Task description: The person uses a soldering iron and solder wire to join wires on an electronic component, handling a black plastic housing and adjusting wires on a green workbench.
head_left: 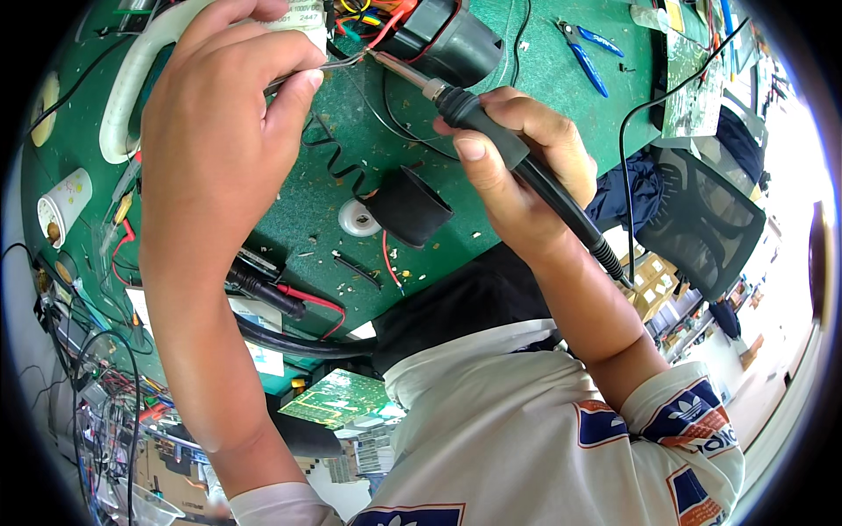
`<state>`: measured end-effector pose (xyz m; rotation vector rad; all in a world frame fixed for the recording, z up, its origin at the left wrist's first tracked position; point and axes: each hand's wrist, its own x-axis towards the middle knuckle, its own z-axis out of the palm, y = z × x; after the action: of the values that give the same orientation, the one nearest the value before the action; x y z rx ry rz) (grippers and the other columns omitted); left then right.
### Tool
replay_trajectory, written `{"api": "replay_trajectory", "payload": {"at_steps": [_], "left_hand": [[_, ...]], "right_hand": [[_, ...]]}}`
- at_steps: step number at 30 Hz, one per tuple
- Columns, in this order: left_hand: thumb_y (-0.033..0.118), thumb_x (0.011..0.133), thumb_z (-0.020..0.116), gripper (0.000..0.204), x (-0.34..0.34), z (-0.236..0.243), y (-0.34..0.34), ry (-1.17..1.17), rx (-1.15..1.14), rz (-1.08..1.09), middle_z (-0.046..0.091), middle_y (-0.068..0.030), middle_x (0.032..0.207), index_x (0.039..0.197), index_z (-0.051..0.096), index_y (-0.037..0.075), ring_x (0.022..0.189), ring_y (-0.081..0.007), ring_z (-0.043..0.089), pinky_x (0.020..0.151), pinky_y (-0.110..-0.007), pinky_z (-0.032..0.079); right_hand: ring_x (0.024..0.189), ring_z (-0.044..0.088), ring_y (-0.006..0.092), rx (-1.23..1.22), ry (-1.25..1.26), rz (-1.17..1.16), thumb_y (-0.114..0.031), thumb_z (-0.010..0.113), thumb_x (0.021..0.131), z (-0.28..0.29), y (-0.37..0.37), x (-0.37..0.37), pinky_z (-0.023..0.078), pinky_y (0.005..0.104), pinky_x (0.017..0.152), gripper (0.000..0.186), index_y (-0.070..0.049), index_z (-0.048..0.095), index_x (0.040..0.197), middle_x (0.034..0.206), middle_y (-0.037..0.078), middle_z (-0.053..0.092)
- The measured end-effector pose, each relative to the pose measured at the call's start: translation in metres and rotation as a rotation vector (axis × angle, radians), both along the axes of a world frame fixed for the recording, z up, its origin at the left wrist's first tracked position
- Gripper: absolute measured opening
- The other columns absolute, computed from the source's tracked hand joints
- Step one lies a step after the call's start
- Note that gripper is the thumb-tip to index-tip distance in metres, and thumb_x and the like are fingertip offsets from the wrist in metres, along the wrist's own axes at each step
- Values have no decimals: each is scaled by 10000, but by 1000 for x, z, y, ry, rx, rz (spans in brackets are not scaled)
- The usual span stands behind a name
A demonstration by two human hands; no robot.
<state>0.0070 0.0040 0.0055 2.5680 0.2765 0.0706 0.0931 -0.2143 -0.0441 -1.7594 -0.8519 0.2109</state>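
Observation:
My right hand (531,167) is closed around the dark grip of a soldering iron (500,131), whose tip points up and left. Pinched in my left hand (215,114) is a thin metal tool that looks like tweezers (340,63). The two tips meet at the end of a red wire (386,33). That wire runs toward a black cylindrical housing (460,48) lying on the green mat (544,114). Beside my left fingers is a white-labelled part (303,17), partly hidden by them, with several coloured wires near it.
Blue-handled cutters (586,63) lie at the upper right. Nearer me are a black ring-shaped piece (410,207), a white disc (357,217) and a loose red lead (388,259). At the left stand a paper cup (68,203) and a white curved tube (123,101). Scraps dot the mat.

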Motion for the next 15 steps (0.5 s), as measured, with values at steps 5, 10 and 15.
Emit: {"api": "replay_trajectory", "payload": {"at_steps": [5, 10, 15], "left_hand": [[82, 846, 665, 73, 1, 1, -1, 22, -25, 23, 677, -72, 881, 892, 691, 31, 1136, -260, 578, 759, -341, 471], [82, 848, 663, 78, 1, 0, 0, 14, 4, -1, 678, -71, 882, 898, 697, 32, 1139, -258, 578, 744, -342, 467], [82, 848, 665, 79, 1, 1, -1, 41, -16, 22, 679, -73, 886, 898, 698, 31, 1141, -258, 578, 733, -342, 466]], "right_hand": [[700, 655, 223, -14, -3, -6, -165, 839, 760, 1, -3, 0, 527, 290, 634, 309, -22, 620, 924, 816, 108, 672], [719, 658, 240, 25, 14, 3, -138, 845, 749, 1, 0, 0, 532, 302, 644, 310, -15, 624, 930, 826, 118, 674], [750, 665, 254, -1, -17, -2, -122, 852, 738, 0, -1, -2, 542, 317, 664, 321, -8, 631, 941, 836, 132, 678]]}}
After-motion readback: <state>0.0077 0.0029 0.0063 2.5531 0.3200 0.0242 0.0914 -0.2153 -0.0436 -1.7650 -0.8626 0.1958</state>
